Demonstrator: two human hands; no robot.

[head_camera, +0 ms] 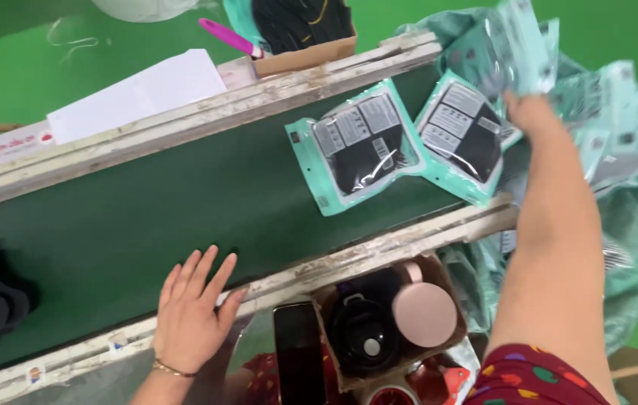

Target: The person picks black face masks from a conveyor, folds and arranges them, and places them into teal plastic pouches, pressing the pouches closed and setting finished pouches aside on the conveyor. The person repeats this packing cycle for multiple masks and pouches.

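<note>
Your left hand [190, 311] lies flat and empty on the conveyor belt's [146, 210] near edge, steadying you. Your right hand [531, 114] reaches past the belt's far right end into the pile of teal packets [604, 112]; whether it grips one I cannot tell. Two packets [360, 142] lie on the belt beside it.

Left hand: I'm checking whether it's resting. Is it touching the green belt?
Touching. The head view shows the left hand lying flat, fingers spread on the dark green belt, palm over the worn near rail.
</note>
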